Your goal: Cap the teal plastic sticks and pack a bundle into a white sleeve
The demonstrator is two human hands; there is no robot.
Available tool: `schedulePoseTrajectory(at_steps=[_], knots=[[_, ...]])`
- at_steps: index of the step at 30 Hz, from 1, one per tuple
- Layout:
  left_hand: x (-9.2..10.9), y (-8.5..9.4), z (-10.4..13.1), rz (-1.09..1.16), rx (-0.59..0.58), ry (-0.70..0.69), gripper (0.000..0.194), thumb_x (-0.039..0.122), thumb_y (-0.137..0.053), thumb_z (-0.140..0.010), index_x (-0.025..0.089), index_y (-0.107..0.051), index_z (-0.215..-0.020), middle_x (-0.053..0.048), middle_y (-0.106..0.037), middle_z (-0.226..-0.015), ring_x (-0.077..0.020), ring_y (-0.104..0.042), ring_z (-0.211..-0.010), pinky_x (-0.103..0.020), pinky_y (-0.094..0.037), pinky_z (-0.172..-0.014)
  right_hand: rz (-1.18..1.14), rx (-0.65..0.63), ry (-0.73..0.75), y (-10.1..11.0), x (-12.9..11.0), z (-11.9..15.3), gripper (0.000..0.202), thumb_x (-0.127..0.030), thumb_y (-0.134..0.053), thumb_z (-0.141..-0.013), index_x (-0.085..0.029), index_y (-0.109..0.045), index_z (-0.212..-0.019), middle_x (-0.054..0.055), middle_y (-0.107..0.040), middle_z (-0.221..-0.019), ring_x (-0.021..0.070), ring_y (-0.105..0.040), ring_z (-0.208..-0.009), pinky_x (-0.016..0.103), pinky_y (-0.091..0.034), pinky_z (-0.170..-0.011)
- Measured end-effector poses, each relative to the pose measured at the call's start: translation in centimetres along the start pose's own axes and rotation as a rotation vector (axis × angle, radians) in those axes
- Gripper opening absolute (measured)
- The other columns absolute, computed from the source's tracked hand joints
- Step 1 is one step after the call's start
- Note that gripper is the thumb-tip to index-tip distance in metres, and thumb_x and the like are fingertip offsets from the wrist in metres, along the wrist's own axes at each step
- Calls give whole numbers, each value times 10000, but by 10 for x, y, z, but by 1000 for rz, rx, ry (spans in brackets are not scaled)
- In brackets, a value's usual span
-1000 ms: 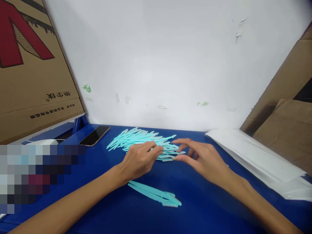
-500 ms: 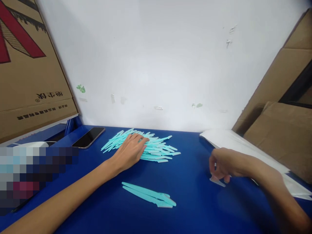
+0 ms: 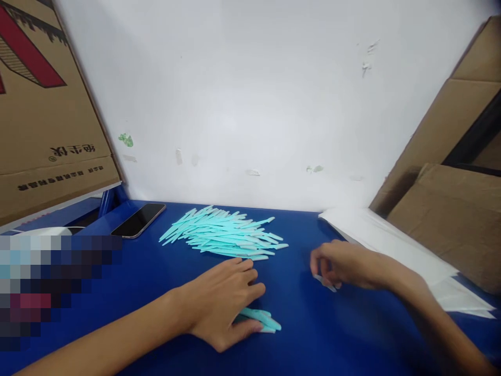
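A heap of thin turquoise blade-shaped pieces (image 3: 219, 230) lies on the blue table near the white wall. In front of it, a few similar turquoise pieces (image 3: 260, 316) lie together, partly covered by my left hand (image 3: 229, 300). That hand is over them with its fingers apart and its thumb at their edge; no grip on them shows. Off to the right, my right hand (image 3: 332, 265) is curled above the table, pinching a small translucent piece (image 3: 325, 283) that sticks out below its fingertips.
A phone (image 3: 139, 221) lies at the table's back left, beside a large cardboard box (image 3: 50, 120). White sheets (image 3: 395, 245) cover the right side, with brown cardboard (image 3: 450, 224) behind them. A white wall (image 3: 242, 104) closes off the back.
My left hand has moved from the heap towards me, onto the front pieces. My right hand has shifted left with the translucent piece. The view has shifted slightly.
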State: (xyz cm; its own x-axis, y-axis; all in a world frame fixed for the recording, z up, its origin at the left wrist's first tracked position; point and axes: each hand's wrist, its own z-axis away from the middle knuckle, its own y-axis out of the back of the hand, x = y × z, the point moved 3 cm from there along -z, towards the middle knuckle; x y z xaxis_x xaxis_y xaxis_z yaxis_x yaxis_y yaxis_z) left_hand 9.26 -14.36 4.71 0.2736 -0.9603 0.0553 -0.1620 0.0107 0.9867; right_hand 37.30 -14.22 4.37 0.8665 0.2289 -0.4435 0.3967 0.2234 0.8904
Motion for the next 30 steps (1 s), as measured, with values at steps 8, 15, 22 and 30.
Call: schedulePoseTrajectory(at_steps=[8,15,22,30], knots=[[-7,-3,-2,82,-27,70,74,229,-546,-928,214,-496,-875,-23,-586,-846,-204,-545,-811,-316,-421,-719,244,261,46,10,-28,-19,271,-201,-560,-859,-275,-697,-1080,20,-743,-855,205,-677,-751,274,-461,-635],[-27,-3,-4,49,78,209,175,257,-351,-1039,203,-493,-952,-28,-605,-840,-177,-545,-723,-303,-410,-676,-118,388,67,15,-57,-20,172,-380,-587,-903,-241,-687,-925,6,-740,-846,149,-661,-590,266,-497,-563],[-44,-10,0,28,82,267,197,297,-341,-1051,209,-501,-977,-21,-618,-800,-179,-554,-691,-289,-376,-618,-438,274,91,6,-65,-21,271,-467,-675,-843,-200,-686,-893,38,-743,-874,137,-661,-548,257,-507,-506],[-41,-9,-2,-2,145,280,159,297,-336,-1051,222,-474,-1028,-8,-634,-809,-188,-550,-655,-302,-354,-623,-531,154,101,-4,-78,-20,262,-449,-725,-816,-194,-668,-840,-13,-680,-662,136,-655,-546,236,-467,-523]])
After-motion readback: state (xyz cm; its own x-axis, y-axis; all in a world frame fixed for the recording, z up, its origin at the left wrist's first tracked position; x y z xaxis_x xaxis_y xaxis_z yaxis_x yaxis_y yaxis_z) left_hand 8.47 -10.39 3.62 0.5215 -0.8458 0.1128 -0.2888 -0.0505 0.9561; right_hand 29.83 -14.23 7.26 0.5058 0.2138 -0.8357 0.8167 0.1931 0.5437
